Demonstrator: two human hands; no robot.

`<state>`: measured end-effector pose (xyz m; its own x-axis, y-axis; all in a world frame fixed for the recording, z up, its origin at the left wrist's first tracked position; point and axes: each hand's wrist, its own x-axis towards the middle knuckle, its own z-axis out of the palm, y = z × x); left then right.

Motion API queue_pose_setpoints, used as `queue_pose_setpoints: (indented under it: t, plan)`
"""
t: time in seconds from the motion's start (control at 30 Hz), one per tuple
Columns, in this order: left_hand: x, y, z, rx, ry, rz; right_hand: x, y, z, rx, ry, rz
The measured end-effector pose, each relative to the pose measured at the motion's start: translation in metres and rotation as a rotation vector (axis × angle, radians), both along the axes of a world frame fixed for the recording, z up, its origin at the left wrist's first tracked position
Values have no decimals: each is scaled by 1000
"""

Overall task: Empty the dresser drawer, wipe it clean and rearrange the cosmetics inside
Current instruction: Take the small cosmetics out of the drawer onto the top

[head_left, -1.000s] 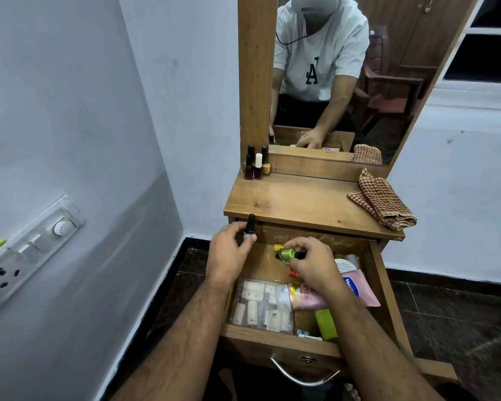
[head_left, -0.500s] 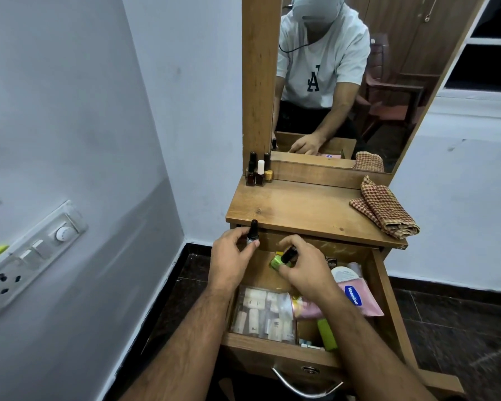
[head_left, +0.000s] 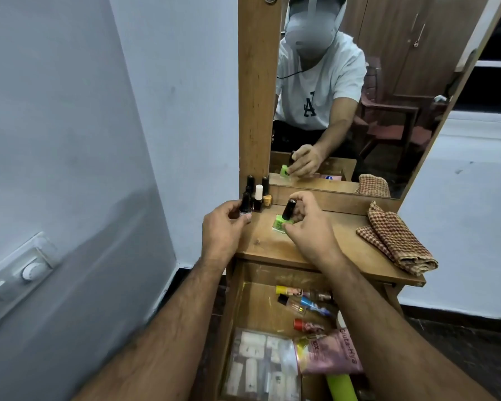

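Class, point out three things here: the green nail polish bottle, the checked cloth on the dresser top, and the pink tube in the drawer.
Green nail polish bottle (head_left: 279, 223), head view, its green body.
Checked cloth (head_left: 396, 238), head view, its folded middle.
Pink tube (head_left: 334, 355), head view, its printed side.

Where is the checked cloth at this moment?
In the head view, the checked cloth lies folded on the right end of the dresser top, below the mirror, to the right of the right hand.

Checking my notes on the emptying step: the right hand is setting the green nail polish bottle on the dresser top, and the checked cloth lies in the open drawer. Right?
Not quite. In the head view the checked cloth lies on the dresser top, at its right end, not in the open drawer. The rest holds: the right hand grips the green nail polish bottle on that top.
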<state>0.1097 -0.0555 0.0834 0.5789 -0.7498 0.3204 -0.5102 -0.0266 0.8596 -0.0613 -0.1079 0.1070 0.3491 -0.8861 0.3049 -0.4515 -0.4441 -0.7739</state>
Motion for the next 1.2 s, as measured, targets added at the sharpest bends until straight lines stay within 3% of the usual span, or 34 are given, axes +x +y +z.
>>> queue_pose_setpoints:
  t: [0.57, 0.97, 1.2]
  plan:
    - [22, -40, -16, 84, -26, 44, 61, -44, -28, 19, 39, -81]
    - [14, -38, -19, 93, -156, 59, 68, -40, -34, 26, 2, -211]
    - [12, -35, -20, 74, -137, 152, 67, -37, -35, 20, -16, -245]
